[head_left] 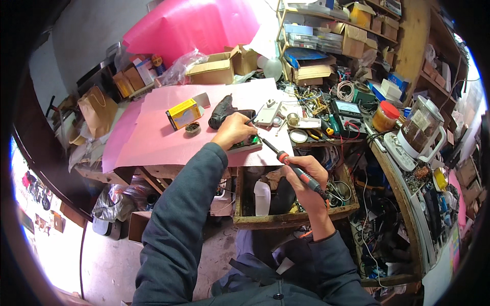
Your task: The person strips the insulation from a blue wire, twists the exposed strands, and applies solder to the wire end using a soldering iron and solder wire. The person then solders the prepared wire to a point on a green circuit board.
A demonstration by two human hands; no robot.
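Note:
My right hand (306, 178) is closed round the handle of a soldering iron (296, 166), red and dark grey, its thin metal tip pointing up and left. That tip reaches close to my left hand (235, 131), whose fingers are pinched together over a small green circuit board (251, 138) in a pale casing. A short dark piece shows at those fingertips, too small to name. Just beyond my left hand lies a black cordless drill (222, 111). Left of it are a yellow box (184, 115) with an open flap and a small round tin (192, 128) with dark contents.
Pink sheet (148, 137) covers the bench. A grey-white device (268, 112), an analog meter (348, 109) and pliers (317, 133) lie at the right. Below the edge, an open wooden drawer (265, 220) juts out. A red-lidded jar (385, 116) and glass jug (421, 125) stand farther right.

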